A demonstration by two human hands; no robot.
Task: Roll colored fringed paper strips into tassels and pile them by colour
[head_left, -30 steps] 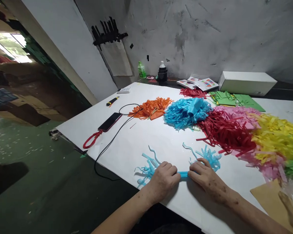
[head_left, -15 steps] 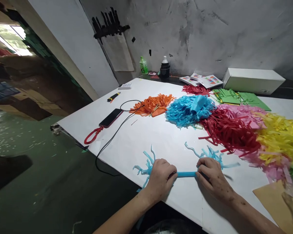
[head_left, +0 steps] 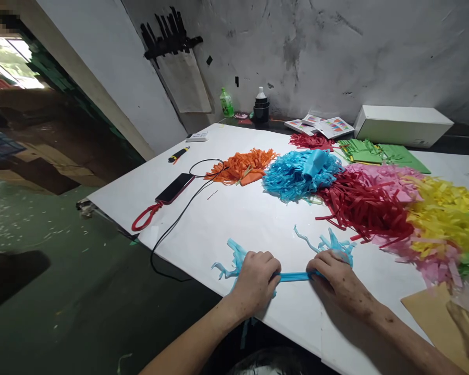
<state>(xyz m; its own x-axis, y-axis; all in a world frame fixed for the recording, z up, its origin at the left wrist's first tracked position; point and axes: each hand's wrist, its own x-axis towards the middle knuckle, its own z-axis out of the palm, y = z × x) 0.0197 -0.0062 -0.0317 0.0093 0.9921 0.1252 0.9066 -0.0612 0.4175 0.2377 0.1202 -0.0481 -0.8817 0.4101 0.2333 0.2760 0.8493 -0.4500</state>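
A blue tissue-paper tassel [head_left: 294,277] lies stretched sideways low over the white table, its middle rolled into a narrow band. My left hand [head_left: 257,278] is closed round the band's left part, with loose fringe strips fanning out beyond it. Around the right part, my right hand [head_left: 334,278] is closed too, and more fringe spreads behind its knuckles. The fingertips of both hands are partly hidden. Further back sits a heap of blue fringed paper [head_left: 293,179], between an orange fringed heap [head_left: 240,165] and a dark red one [head_left: 369,211].
Yellow fringe [head_left: 445,213] and pink fringe [head_left: 437,265] lie at the right, near brown paper [head_left: 426,312]. A phone [head_left: 175,188] with a red strap, a black cable [head_left: 172,227] and a cutter knife [head_left: 179,154] are at left. A white box [head_left: 402,126] stands at the back.
My right hand has shifted slightly left, and the fringe strips at both ends have changed shape. Both hands still grip the rolled band. The whole view has moved a little.
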